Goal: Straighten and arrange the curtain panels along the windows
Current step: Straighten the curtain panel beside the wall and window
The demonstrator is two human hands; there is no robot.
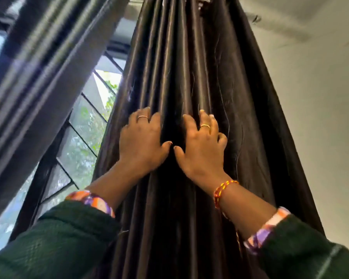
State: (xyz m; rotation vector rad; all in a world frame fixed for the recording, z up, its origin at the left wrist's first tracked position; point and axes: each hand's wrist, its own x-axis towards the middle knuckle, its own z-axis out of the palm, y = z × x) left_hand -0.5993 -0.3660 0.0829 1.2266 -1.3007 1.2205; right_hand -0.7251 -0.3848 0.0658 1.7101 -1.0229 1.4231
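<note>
I can read no text, label, brand, number or sign anywhere in my view: nothing is printed on the dark curtain panel (189, 77) in front of me, and nothing on the wall (320, 97) to the right of it.

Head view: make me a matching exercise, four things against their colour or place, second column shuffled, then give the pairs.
Column one:
1. bunched curtain panel
2. grey curtain panel
3. thread bracelet
4. window grille

Column two:
A. red and yellow, on the right wrist
B. dark brown, gripped by the left hand and right hand
C. black bars, between the two panels
D. far left, untouched

Pairs: 1-B, 2-D, 3-A, 4-C
</note>
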